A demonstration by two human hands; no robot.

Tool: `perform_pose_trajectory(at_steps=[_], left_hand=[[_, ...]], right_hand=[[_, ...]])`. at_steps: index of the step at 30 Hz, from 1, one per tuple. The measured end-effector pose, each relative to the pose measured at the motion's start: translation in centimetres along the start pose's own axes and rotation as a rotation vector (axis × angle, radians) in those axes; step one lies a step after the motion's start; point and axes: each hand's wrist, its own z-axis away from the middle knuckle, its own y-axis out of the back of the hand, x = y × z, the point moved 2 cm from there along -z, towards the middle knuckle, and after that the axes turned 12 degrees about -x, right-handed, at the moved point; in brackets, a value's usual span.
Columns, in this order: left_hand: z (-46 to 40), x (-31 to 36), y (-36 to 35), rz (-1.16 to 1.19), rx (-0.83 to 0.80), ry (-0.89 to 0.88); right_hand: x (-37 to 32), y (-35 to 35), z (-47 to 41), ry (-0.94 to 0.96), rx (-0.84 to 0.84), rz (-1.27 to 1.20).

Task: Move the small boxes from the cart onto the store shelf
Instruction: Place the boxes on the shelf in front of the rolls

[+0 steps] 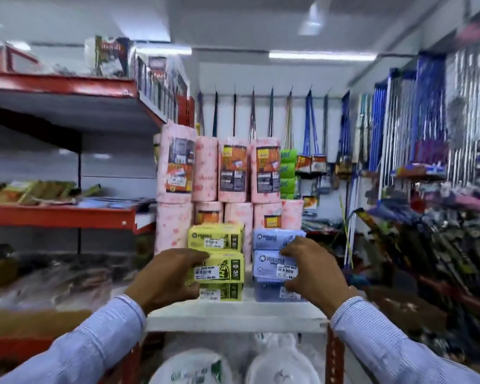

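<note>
While the left hand [166, 275] clamps thumb and fingers around the middle yellow box [219, 271] of a three-high stack, the right hand [313, 270] grips the middle blue box [275, 268] of the neighbouring stack in the same way. Both stacks stand side by side, just apart, on the white shelf [236, 314]. Behind them rise pink wrapped rolls [234, 170] in two tiers. Striped sleeves [94, 345] cover both forearms. Red-edged shelving [58, 214] runs along the left.

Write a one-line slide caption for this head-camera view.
Left hand places a yellow box, right hand a blue box, on the white shelf.
</note>
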Motion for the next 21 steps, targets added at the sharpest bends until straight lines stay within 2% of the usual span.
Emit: perform_pose_trajectory(at_steps=[10, 21], left_hand=[[-5.1, -2.2, -3.1, -0.013, -0.074, 0.051], [-5.2, -3.3, -3.8, 0.044, -0.107, 0.074]], right_hand=[[1.5, -3.6, -4.1, 0.014, -0.023, 0.129], [2.4, -4.8, -4.9, -0.026, -0.007, 0.012]])
